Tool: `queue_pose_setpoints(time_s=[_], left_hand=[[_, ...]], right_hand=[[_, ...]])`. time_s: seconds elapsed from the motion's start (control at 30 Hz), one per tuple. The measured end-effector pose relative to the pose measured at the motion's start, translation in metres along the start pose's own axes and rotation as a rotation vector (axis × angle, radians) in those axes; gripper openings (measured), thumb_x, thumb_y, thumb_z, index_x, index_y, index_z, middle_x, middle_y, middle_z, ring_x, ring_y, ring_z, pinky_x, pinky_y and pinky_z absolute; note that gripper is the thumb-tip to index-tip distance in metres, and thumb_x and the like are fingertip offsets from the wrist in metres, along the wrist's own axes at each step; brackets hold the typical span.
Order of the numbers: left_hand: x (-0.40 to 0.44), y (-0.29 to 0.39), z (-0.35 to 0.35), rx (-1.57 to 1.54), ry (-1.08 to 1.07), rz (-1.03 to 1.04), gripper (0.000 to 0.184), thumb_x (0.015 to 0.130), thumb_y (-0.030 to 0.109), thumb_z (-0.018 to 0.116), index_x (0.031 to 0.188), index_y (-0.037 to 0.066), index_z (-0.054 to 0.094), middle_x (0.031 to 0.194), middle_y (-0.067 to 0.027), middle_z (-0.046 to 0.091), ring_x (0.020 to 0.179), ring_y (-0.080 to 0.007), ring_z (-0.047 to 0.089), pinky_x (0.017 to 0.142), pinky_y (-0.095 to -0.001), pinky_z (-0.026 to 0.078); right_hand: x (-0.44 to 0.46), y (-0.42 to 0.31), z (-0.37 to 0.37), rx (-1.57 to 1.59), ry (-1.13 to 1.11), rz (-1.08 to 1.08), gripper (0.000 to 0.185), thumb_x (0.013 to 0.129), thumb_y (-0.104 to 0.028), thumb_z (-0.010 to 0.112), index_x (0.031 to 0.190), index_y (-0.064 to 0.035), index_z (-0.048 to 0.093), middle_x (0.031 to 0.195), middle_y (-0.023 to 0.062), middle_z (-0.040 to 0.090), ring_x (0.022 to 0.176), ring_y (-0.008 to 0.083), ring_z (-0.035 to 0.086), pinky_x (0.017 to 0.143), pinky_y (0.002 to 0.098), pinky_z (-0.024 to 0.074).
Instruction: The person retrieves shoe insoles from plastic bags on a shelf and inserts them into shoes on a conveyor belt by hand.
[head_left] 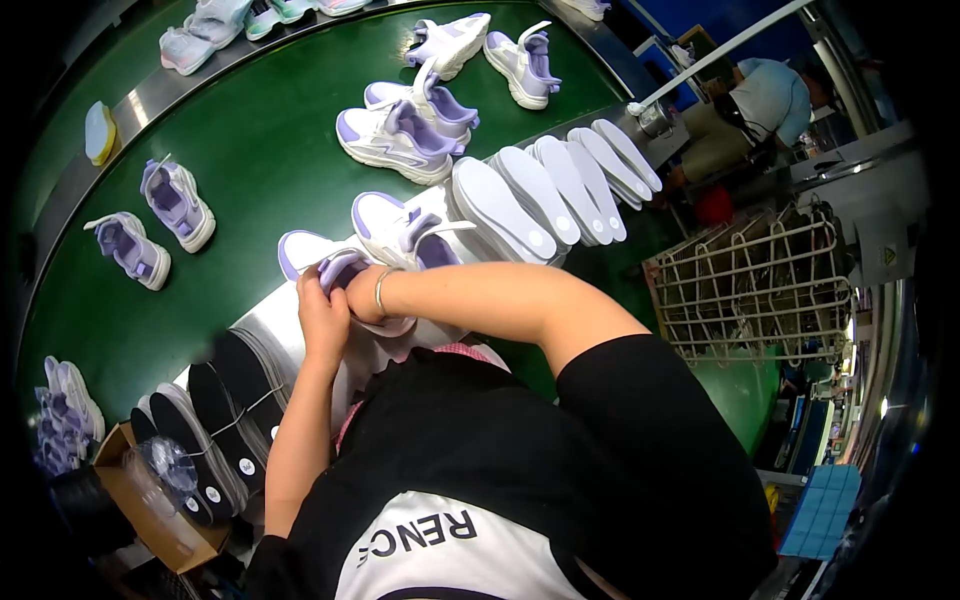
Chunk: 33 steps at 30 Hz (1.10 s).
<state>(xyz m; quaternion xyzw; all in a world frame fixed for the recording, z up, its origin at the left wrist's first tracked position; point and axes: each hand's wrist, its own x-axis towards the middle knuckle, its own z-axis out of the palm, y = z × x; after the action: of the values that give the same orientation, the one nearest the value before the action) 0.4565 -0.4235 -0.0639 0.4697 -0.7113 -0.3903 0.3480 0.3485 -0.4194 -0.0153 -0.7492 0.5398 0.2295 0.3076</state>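
My left hand is closed on the collar of a white and lavender shoe, its toe pointing up and left. My right hand, with a bangle at the wrist, reaches into the opening of this shoe; its fingers are hidden inside, so what they hold cannot be seen. Just beyond it sits another white and lavender shoe. Stacks of light grey insoles lie to the right, and bundles of black insoles stand at the lower left.
More shoes stand on the green surface. A yellow-topped sponge-like item rests on the metal edge. A cardboard box is at lower left, a wire rack at right. Another person bends over at upper right.
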Motion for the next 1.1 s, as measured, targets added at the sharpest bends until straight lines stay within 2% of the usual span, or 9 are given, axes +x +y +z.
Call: queue_pose_setpoints(time_s=[0.17, 0.3, 0.33, 0.4, 0.73, 0.8, 0.83, 0.93, 1.1], left_hand=[[-0.003, -0.003, 0.005, -0.007, 0.015, 0.024, 0.033, 0.068, 0.003, 0.045, 0.1, -0.007, 0.043, 0.099, -0.0227, 0.046, 0.092, -0.0362, 0.046, 0.081, -0.0384, 0.038], [-0.004, -0.006, 0.01, 0.033, 0.082, 0.068, 0.032, 0.069, 0.003, 0.045, 0.1, -0.005, 0.042, 0.098, -0.0229, 0.046, 0.087, -0.038, 0.047, 0.076, -0.0403, 0.04], [-0.004, -0.004, 0.011, 0.043, 0.135, 0.128, 0.032, 0.069, 0.003, 0.045, 0.1, -0.005, 0.042, 0.097, -0.0227, 0.046, 0.085, -0.0384, 0.048, 0.074, -0.0406, 0.041], [-0.005, 0.003, 0.009, 0.032, 0.11, 0.052, 0.032, 0.069, 0.004, 0.045, 0.1, -0.004, 0.041, 0.096, -0.0219, 0.045, 0.08, -0.0384, 0.049, 0.071, -0.0412, 0.042], [-0.004, 0.006, 0.011, 0.098, 0.07, 0.024, 0.03, 0.069, 0.004, 0.046, 0.098, -0.004, 0.042, 0.096, -0.021, 0.044, 0.08, -0.0376, 0.049, 0.07, -0.0414, 0.042], [-0.004, 0.008, 0.011, 0.112, 0.077, 0.026, 0.031, 0.069, 0.004, 0.046, 0.099, -0.003, 0.042, 0.097, -0.0212, 0.044, 0.081, -0.0376, 0.05, 0.07, -0.0413, 0.042], [-0.004, 0.008, 0.011, 0.087, 0.093, 0.023, 0.031, 0.069, 0.004, 0.046, 0.099, -0.003, 0.042, 0.097, -0.0212, 0.044, 0.081, -0.0376, 0.05, 0.071, -0.0411, 0.042], [-0.006, 0.015, 0.013, 0.055, 0.113, -0.003, 0.032, 0.069, 0.003, 0.046, 0.1, -0.003, 0.043, 0.098, -0.0214, 0.044, 0.082, -0.0376, 0.05, 0.071, -0.0408, 0.042], [-0.005, 0.014, 0.015, 0.088, 0.135, 0.043, 0.032, 0.068, 0.004, 0.046, 0.099, -0.003, 0.043, 0.096, -0.0217, 0.045, 0.079, -0.0383, 0.05, 0.071, -0.0412, 0.042]], right_hand=[[0.013, 0.012, -0.005, 0.018, -0.187, -0.159, 0.024, 0.065, -0.009, 0.048, 0.083, -0.0036, 0.061, 0.084, 0.0169, 0.06, 0.081, 0.0292, 0.056, 0.072, 0.0371, 0.0424], [0.012, 0.011, 0.011, -0.236, 0.007, -0.054, 0.017, 0.069, -0.017, 0.052, 0.078, -0.0068, 0.063, 0.08, 0.0148, 0.06, 0.075, 0.0282, 0.059, 0.068, 0.0368, 0.0455], [0.003, 0.005, 0.007, -0.138, 0.199, 0.049, 0.016, 0.068, -0.018, 0.053, 0.076, -0.0067, 0.062, 0.077, 0.0128, 0.061, 0.072, 0.0271, 0.059, 0.065, 0.0356, 0.0464], [0.002, 0.008, 0.011, -0.126, 0.255, 0.087, 0.015, 0.067, -0.017, 0.054, 0.073, -0.0062, 0.062, 0.075, 0.0118, 0.061, 0.07, 0.0258, 0.06, 0.063, 0.0346, 0.0469], [-0.005, 0.008, -0.011, -0.414, -0.062, -0.029, 0.022, 0.07, -0.018, 0.049, 0.084, -0.008, 0.063, 0.087, 0.0113, 0.061, 0.082, 0.0226, 0.059, 0.067, 0.0297, 0.0454], [-0.02, -0.003, -0.033, -0.214, -0.388, 0.001, 0.024, 0.068, -0.018, 0.051, 0.087, -0.0078, 0.062, 0.089, 0.0122, 0.061, 0.086, 0.0233, 0.058, 0.074, 0.0373, 0.0421], [-0.032, -0.005, -0.03, -0.234, -0.275, 0.043, 0.027, 0.066, -0.015, 0.05, 0.088, -0.0074, 0.062, 0.092, 0.0134, 0.06, 0.09, 0.0238, 0.056, 0.082, 0.0491, 0.0317], [-0.039, 0.007, -0.012, -0.211, -0.288, 0.075, 0.027, 0.065, -0.015, 0.05, 0.088, -0.0069, 0.061, 0.091, 0.0128, 0.06, 0.09, 0.024, 0.056, 0.085, 0.0552, 0.0214], [-0.04, 0.021, 0.005, -0.164, -0.202, 0.019, 0.023, 0.065, -0.013, 0.049, 0.083, -0.0061, 0.061, 0.087, 0.0122, 0.06, 0.087, 0.0255, 0.057, 0.087, 0.0511, 0.0208]])
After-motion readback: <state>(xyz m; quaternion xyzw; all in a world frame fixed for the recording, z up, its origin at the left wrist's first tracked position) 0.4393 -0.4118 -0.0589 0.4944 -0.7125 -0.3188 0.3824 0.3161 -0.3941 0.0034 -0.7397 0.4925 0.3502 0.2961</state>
